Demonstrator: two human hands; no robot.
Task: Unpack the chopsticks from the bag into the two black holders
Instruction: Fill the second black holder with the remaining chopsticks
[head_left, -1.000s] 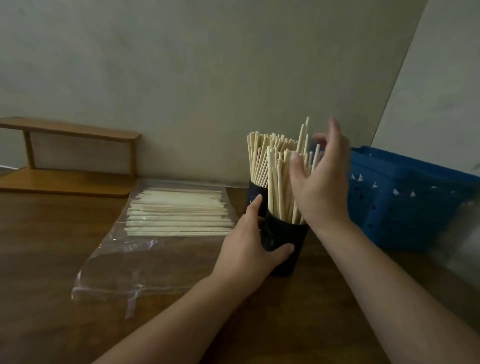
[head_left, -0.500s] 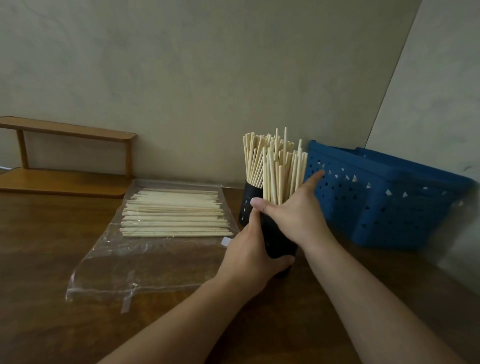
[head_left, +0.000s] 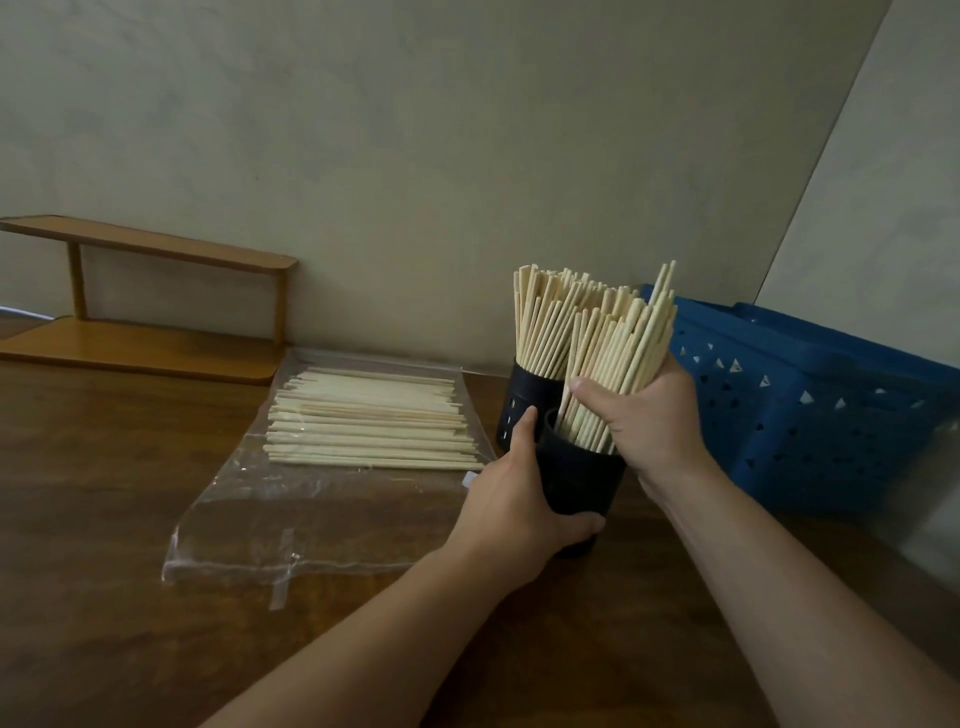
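Note:
Two black holders stand close together on the wooden table. The near holder (head_left: 582, 480) is gripped around its side by my left hand (head_left: 511, 512). My right hand (head_left: 652, 421) wraps around the bundle of pale chopsticks (head_left: 618, 348) standing in it, thumb across the front. The far holder (head_left: 522, 402) behind it is packed with upright chopsticks (head_left: 543, 322). To the left, a clear plastic bag (head_left: 311, 519) lies flat with a layer of loose chopsticks (head_left: 369, 421) inside.
A blue perforated plastic basket (head_left: 810, 405) sits right of the holders, close to my right hand. A low wooden shelf (head_left: 150, 306) stands at the back left against the wall. The table (head_left: 104, 597) reaches toward me.
My right hand dropped from above the chopstick tips and closed around the bundle in the near holder, gathering the sticks. My left hand stayed on the holder.

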